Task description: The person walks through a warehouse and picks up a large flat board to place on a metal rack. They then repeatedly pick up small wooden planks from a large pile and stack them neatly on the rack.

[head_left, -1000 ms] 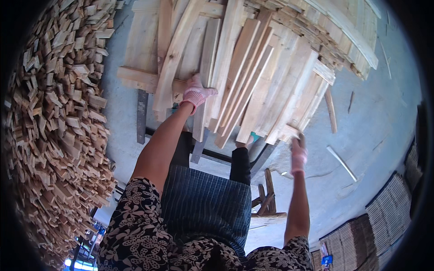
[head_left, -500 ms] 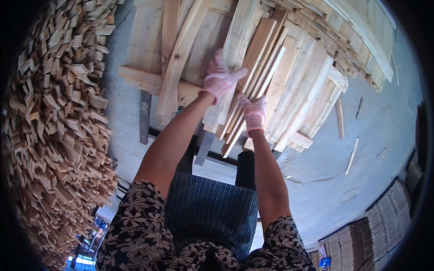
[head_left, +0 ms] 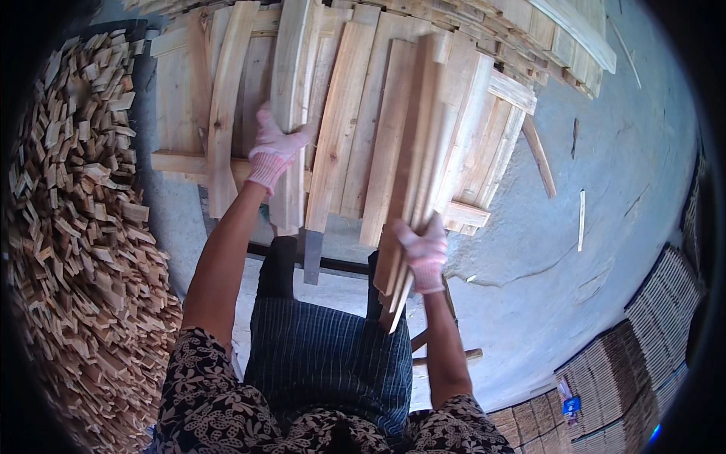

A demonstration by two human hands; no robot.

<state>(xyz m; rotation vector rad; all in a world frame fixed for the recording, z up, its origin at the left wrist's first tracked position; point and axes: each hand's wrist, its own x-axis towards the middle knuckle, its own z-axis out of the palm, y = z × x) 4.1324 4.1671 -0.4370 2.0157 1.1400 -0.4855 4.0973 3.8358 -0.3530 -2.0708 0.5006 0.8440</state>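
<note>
My left hand (head_left: 274, 155), in a pink and white knit glove, is wrapped over a narrow stack of long pale wooden boards (head_left: 293, 83), its thumb across the top. My right hand (head_left: 423, 253), gloved alike, grips the near end of a bundle of several wooden boards (head_left: 408, 189). This bundle tilts and blurs with motion, its near end sticking out over the front of the board pile. A single knotted board (head_left: 342, 125) lies between the two stacks, and another board (head_left: 387, 144) lies just left of the bundle. The fingertips under both stacks are hidden.
Beneath lies a wide layer of boards with a crosspiece (head_left: 467, 214). Further boards are stacked behind it (head_left: 560, 38). A high heap of short wood pieces (head_left: 83, 250) rises at left. Loose strips (head_left: 581, 219) lie on the grey floor at right, with slatted stacks (head_left: 597, 378) at lower right.
My right hand has carried its bundle of boards to the right and nearer to me, uncovering boards in the middle. My left hand has moved left with its stack. The view has shifted right.
</note>
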